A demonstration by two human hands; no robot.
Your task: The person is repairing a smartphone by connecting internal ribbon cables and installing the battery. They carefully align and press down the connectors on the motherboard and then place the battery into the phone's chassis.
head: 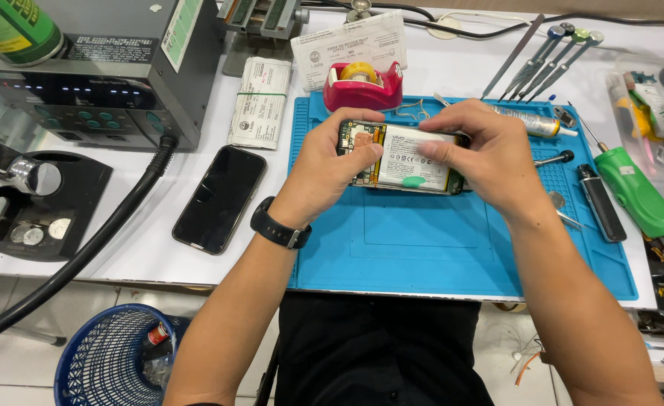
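Both your left hand [332, 162] and right hand [482, 154] clamp the opened phone [403, 158] by its ends, seemingly lifted above the blue mat's [422, 248] far edge, steadying its exposed battery.

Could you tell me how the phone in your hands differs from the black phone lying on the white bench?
The opened phone has its back off, showing a white battery and circuit board; the black phone is closed, dark and glossy. The opened one is held by the left hand and right hand over the blue mat; the black one lies untouched. Both are slim rectangles.
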